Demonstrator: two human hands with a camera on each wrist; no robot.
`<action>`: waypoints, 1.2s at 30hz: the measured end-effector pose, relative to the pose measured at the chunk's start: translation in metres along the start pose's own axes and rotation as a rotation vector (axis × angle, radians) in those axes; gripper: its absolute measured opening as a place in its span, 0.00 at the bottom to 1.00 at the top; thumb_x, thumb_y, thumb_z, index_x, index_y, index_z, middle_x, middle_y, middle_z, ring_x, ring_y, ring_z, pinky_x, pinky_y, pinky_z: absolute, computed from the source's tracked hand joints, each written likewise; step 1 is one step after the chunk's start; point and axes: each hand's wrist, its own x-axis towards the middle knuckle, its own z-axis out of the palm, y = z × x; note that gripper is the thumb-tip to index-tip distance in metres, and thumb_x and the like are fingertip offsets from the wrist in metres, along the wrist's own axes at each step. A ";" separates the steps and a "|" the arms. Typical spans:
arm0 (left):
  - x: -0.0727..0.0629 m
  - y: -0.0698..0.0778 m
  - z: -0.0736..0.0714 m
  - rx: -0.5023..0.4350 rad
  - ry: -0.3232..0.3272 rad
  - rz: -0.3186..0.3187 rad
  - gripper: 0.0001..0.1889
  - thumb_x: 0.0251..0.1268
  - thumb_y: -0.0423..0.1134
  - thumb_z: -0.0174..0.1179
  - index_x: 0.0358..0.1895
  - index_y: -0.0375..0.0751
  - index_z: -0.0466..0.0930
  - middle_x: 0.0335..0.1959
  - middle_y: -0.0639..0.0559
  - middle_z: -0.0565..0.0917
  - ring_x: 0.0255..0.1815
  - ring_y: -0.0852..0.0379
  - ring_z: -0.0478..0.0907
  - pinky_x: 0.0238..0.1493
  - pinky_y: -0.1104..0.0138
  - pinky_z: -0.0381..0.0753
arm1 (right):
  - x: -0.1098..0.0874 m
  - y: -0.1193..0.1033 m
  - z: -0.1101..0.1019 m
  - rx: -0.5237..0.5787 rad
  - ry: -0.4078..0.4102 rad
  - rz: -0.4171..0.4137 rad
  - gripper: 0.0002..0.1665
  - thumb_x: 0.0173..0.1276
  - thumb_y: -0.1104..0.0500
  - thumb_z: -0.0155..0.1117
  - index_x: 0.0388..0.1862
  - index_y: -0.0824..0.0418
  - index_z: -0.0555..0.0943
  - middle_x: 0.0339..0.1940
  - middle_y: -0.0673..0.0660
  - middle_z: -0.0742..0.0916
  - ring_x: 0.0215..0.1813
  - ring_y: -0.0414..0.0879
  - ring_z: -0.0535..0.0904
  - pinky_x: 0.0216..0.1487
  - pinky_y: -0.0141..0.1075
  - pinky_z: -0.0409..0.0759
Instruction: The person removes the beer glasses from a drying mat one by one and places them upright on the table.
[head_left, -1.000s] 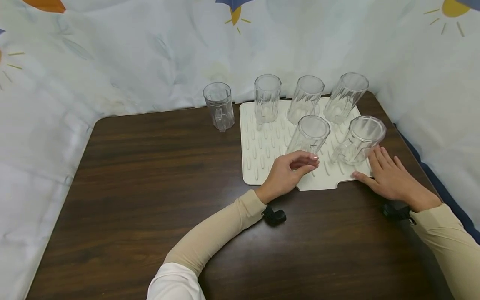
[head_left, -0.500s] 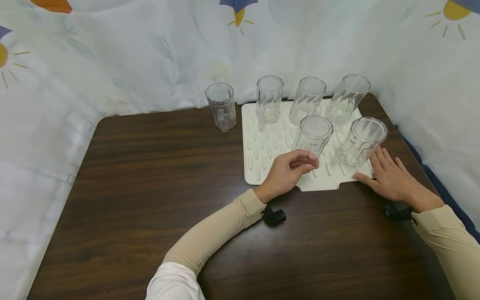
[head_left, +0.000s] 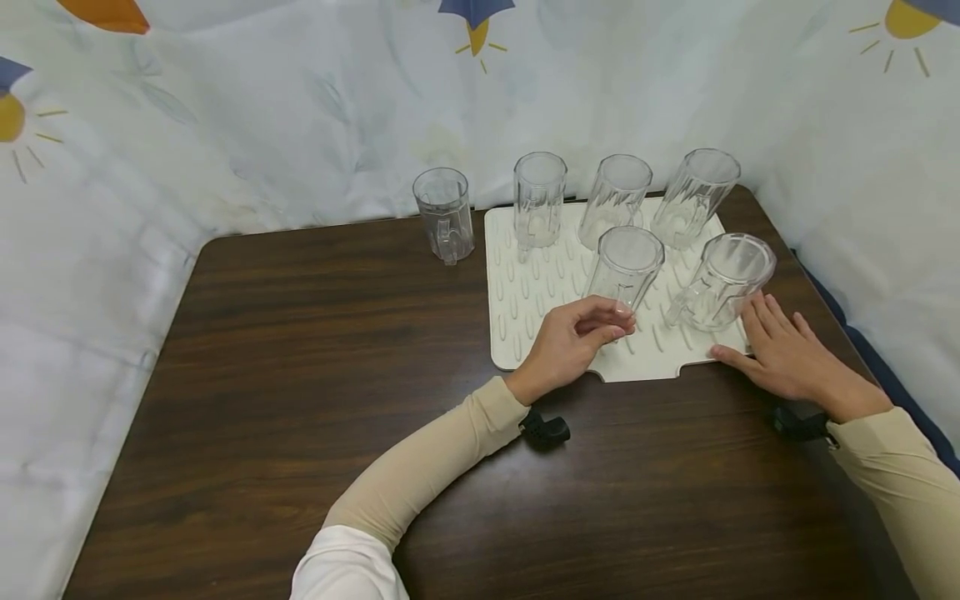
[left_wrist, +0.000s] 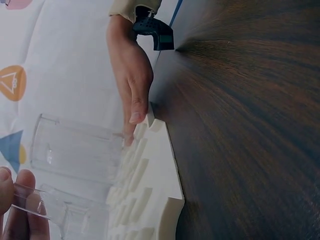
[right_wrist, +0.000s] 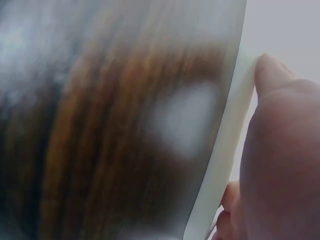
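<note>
Left hand (head_left: 573, 343): you pinch the front-left mug (head_left: 628, 260).
Right hand (head_left: 791, 358): straight-fingered at the mat's (head_left: 517, 292) edge.
Risk: your loosened pinch could tip glass into the front-right mug (head_left: 723, 287).

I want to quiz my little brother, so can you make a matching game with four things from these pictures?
Things:
1. Left grip
2. Mat
3. Table
4. Right grip

Clues:
A. dark brown, with wood grain
B. fingers straight, at the mat's edge
C. pinches a clear mug
D. off-white, with raised ridges

Right pairs: 1-C, 2-D, 3-A, 4-B.
</note>
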 end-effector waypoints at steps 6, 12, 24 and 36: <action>0.001 0.003 0.000 -0.020 0.000 -0.011 0.12 0.71 0.25 0.62 0.55 0.26 0.81 0.54 0.29 0.87 0.58 0.36 0.86 0.59 0.67 0.89 | -0.002 0.003 -0.001 0.007 0.022 -0.002 0.63 0.79 0.31 0.50 0.82 0.75 0.33 0.82 0.80 0.38 0.84 0.75 0.32 0.77 0.79 0.38; 0.000 0.006 -0.001 -0.019 0.002 -0.007 0.12 0.71 0.25 0.62 0.55 0.27 0.81 0.54 0.29 0.87 0.58 0.36 0.86 0.59 0.66 0.89 | -0.005 0.009 0.001 0.015 0.089 -0.026 0.62 0.79 0.33 0.52 0.83 0.74 0.34 0.82 0.80 0.40 0.85 0.76 0.35 0.77 0.79 0.38; -0.002 0.010 -0.005 -0.006 0.025 0.011 0.13 0.69 0.24 0.63 0.55 0.26 0.81 0.53 0.29 0.87 0.56 0.36 0.87 0.58 0.67 0.89 | -0.016 0.020 -0.012 0.072 0.269 -0.100 0.55 0.82 0.40 0.52 0.83 0.75 0.36 0.84 0.78 0.42 0.87 0.70 0.34 0.80 0.76 0.37; -0.002 0.019 -0.009 0.008 0.047 0.026 0.13 0.68 0.23 0.63 0.54 0.25 0.82 0.51 0.28 0.87 0.55 0.35 0.87 0.58 0.66 0.89 | -0.033 0.014 -0.053 0.267 0.519 -0.091 0.44 0.86 0.43 0.41 0.86 0.63 0.40 0.87 0.71 0.45 0.85 0.76 0.40 0.83 0.72 0.39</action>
